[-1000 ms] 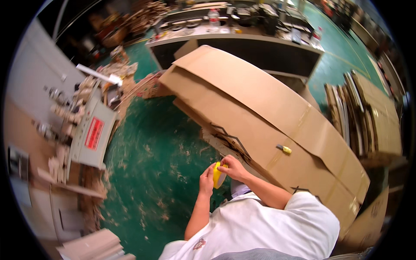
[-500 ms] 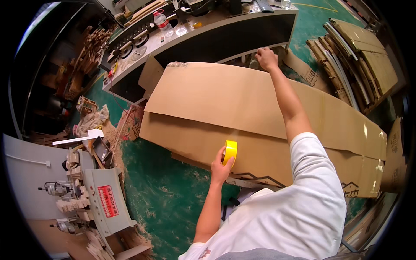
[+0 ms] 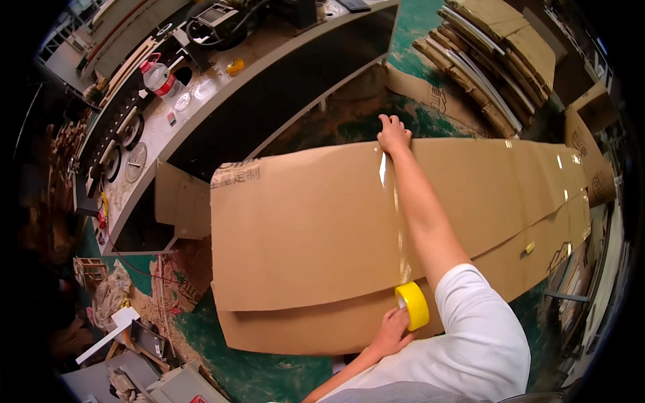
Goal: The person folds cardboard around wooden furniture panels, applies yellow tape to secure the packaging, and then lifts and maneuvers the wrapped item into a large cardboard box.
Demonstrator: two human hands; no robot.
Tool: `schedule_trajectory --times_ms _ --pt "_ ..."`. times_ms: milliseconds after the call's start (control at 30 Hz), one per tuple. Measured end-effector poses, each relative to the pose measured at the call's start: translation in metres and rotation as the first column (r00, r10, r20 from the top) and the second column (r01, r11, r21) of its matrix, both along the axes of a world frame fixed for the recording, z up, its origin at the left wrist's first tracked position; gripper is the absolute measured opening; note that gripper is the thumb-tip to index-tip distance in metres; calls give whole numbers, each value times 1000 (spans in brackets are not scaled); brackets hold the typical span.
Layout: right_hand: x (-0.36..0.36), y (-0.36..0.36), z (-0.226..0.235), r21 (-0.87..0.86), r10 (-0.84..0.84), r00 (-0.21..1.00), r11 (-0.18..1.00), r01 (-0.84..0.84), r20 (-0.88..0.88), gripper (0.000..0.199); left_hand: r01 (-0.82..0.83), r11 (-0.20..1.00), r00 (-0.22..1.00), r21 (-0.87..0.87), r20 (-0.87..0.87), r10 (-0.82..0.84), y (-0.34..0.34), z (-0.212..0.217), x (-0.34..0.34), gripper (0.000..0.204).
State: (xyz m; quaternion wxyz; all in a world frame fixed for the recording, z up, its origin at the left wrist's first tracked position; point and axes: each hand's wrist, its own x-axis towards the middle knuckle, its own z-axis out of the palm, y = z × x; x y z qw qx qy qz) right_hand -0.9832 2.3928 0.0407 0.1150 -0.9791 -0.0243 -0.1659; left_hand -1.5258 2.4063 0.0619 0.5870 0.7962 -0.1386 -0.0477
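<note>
At about six o'clock a yellow tape roll [image 3: 412,304] is gripped in the left hand [image 3: 392,330], fingers curled round its rim, at the near edge of the cardboard [image 3: 302,228]. From the roll a clear strip of tape [image 3: 398,221] is stretched toward twelve o'clock along the seam between the brown sheets. At its far end the right hand [image 3: 393,133] is pressed flat, fingers closed over the far edge, so that the strip is pinned there. To do the taping well, the strip would best be kept taut and centred on the seam, the roll held low against the board, and the far end kept firmly anchored while the tape is smoothed down without wrinkles. More cardboard is spread toward three o'clock, where a small yellow object [image 3: 529,248] lies; what it is cannot be told. Beyond the sheets, from ten to twelve o'clock, a long workbench [image 3: 269,74] is seen with a plastic bottle [image 3: 159,78] on it. At one o'clock a stack of boards [image 3: 490,60] is piled on the green floor [image 3: 269,376].
</note>
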Motion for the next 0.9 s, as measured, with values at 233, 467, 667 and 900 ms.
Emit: schedule_trajectory --times_ms 233,467,667,900 --pt "-72 17 3 -95 357 929 926 -365 -93 42 117 984 987 -135 124 -100 15 -8 -1 55" --pt "-291 -53 77 435 531 799 813 -387 -281 44 18 996 990 -89 139 -5 19 -14 -9 63" --pt "-484 -81 67 796 -139 938 500 342 -316 59 -31 915 972 403 226 -66 39 39 -104 82" --pt "-595 -103 91 884 54 897 202 421 -439 49 -74 458 963 886 183 -198 77 58 -82 98"
